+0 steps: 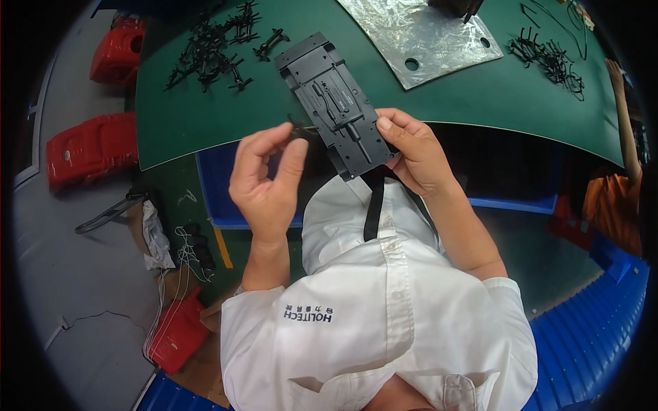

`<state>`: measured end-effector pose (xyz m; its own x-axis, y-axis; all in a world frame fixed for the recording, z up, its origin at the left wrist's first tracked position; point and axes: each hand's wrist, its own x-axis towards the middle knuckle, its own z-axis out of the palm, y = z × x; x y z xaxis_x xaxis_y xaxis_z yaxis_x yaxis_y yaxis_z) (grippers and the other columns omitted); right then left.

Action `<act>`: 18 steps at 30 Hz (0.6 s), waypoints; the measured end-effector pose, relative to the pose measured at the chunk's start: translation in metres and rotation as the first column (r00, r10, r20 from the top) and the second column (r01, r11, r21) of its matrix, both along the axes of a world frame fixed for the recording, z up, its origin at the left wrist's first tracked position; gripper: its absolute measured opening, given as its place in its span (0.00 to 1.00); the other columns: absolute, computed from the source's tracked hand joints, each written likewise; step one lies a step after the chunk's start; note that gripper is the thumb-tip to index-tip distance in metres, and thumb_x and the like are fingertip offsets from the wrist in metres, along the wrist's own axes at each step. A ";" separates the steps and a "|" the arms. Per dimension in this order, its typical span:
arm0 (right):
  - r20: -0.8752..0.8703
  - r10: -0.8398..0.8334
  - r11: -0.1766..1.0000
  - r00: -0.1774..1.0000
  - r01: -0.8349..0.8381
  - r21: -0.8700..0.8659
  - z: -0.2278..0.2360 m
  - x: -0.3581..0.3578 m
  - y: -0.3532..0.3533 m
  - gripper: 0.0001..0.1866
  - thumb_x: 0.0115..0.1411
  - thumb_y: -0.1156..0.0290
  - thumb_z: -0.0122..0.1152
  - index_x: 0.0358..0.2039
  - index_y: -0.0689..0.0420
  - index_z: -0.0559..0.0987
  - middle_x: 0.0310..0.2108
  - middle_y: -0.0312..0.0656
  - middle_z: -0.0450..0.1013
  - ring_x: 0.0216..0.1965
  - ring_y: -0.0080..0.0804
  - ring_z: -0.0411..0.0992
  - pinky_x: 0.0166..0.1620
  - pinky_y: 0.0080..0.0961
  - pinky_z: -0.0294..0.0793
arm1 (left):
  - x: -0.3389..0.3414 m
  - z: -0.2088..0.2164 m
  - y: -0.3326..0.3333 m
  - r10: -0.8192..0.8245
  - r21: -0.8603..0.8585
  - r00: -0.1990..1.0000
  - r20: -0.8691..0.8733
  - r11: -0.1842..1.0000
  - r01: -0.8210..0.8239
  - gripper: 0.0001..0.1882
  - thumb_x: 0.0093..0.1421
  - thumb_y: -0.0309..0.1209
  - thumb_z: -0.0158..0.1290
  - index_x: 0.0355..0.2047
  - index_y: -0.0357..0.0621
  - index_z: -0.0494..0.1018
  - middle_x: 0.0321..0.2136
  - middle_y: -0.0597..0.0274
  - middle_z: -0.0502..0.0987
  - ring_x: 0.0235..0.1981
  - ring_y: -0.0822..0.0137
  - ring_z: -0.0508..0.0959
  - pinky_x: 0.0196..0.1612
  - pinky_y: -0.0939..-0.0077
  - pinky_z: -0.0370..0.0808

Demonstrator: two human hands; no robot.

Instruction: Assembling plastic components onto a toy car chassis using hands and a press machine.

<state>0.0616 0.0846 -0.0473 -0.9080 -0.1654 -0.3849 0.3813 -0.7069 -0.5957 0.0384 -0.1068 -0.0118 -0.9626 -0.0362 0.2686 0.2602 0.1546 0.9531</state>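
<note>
My right hand (419, 151) grips the near right end of a long black plastic chassis plate (336, 103), thumb on top. The plate is tilted, its far end toward the left, and shows molded ribs, screw holes and a shaft shape down its middle. Just left of the plate is my left hand (266, 179), thumb and forefinger curled toward each other. At their tips shows a small thin dark part (299, 126), blurred, close to the plate's left edge; whether it touches the plate I cannot tell.
A heap of black plastic parts (209, 48) lies at the table's (205, 127) far left. A metal plate (439, 51) sits beyond the chassis, and thin black bent pieces (548, 61) at far right. Red molded shells (96, 147) stand at left. Another person's orange sleeve (613, 205) shows at right.
</note>
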 end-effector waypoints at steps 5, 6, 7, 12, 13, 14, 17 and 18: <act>0.007 0.002 0.998 1.000 -0.001 -0.059 0.001 0.002 0.002 0.16 0.61 0.71 0.48 0.46 0.67 0.69 0.37 0.43 0.73 0.36 0.25 0.73 0.39 0.22 0.75 | 0.001 0.004 0.016 -0.203 -0.346 0.950 -0.238 0.932 0.112 0.13 0.39 0.18 0.61 0.29 0.38 0.76 0.25 0.61 0.74 0.30 0.63 0.72 0.34 0.76 0.69; 0.005 0.001 0.996 1.000 -0.001 -0.090 0.001 0.002 0.002 0.16 0.61 0.71 0.48 0.47 0.67 0.68 0.37 0.44 0.72 0.36 0.27 0.73 0.39 0.23 0.76 | 0.001 0.004 0.020 -0.238 -0.376 0.935 -0.264 0.918 0.128 0.13 0.39 0.18 0.62 0.28 0.39 0.76 0.24 0.61 0.74 0.30 0.63 0.72 0.34 0.75 0.69; 0.005 -0.002 0.996 1.000 0.002 -0.089 0.001 0.002 0.002 0.16 0.61 0.71 0.48 0.47 0.67 0.68 0.37 0.44 0.72 0.36 0.27 0.73 0.39 0.23 0.76 | 0.002 0.004 0.023 -0.253 -0.402 0.936 -0.246 0.905 0.139 0.13 0.38 0.19 0.62 0.28 0.41 0.77 0.24 0.62 0.74 0.30 0.61 0.71 0.34 0.74 0.69; -0.011 0.005 0.995 1.000 -0.006 -0.098 0.000 0.001 0.006 0.17 0.61 0.70 0.48 0.47 0.68 0.68 0.38 0.46 0.72 0.36 0.29 0.73 0.41 0.26 0.76 | 0.001 0.000 0.031 -0.289 -0.499 0.938 -0.193 0.852 0.160 0.13 0.40 0.21 0.62 0.30 0.43 0.78 0.26 0.64 0.73 0.36 0.62 0.70 0.39 0.73 0.68; -0.013 0.003 0.995 1.000 -0.004 -0.100 -0.001 0.001 0.007 0.17 0.61 0.70 0.48 0.47 0.68 0.68 0.38 0.46 0.72 0.36 0.29 0.73 0.41 0.26 0.76 | 0.001 -0.001 0.032 -0.283 -0.524 0.940 -0.189 0.839 0.147 0.13 0.40 0.22 0.62 0.30 0.44 0.78 0.25 0.65 0.73 0.37 0.62 0.69 0.39 0.73 0.67; 0.000 -0.002 0.992 1.000 0.002 -0.125 -0.003 0.001 0.007 0.18 0.61 0.69 0.48 0.47 0.69 0.68 0.38 0.46 0.72 0.36 0.29 0.73 0.40 0.26 0.76 | 0.002 -0.002 0.033 -0.285 -0.526 0.940 -0.189 0.837 0.148 0.13 0.40 0.22 0.62 0.30 0.44 0.78 0.25 0.65 0.73 0.37 0.62 0.69 0.39 0.73 0.67; -0.028 0.003 0.985 1.000 -0.008 -0.173 -0.001 0.002 0.009 0.18 0.61 0.68 0.48 0.47 0.69 0.68 0.38 0.45 0.72 0.36 0.28 0.73 0.40 0.26 0.76 | 0.004 -0.004 0.036 -0.263 -0.518 0.950 -0.166 0.843 0.143 0.13 0.40 0.22 0.63 0.30 0.45 0.78 0.25 0.65 0.72 0.37 0.62 0.68 0.39 0.73 0.67; -0.068 0.014 0.981 0.998 -0.027 -0.192 0.000 0.002 0.010 0.19 0.61 0.68 0.48 0.47 0.69 0.68 0.38 0.45 0.72 0.36 0.27 0.73 0.39 0.25 0.76 | 0.005 -0.003 0.038 -0.261 -0.519 0.951 -0.166 0.843 0.141 0.13 0.40 0.23 0.63 0.30 0.45 0.78 0.24 0.65 0.71 0.37 0.62 0.68 0.40 0.73 0.67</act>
<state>0.0634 0.0947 -0.0471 -0.9258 -0.2498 -0.2835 0.3617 -0.8034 -0.4730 0.0438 -0.0690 -0.0149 -0.8464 0.3475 0.4035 0.5318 0.5108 0.6755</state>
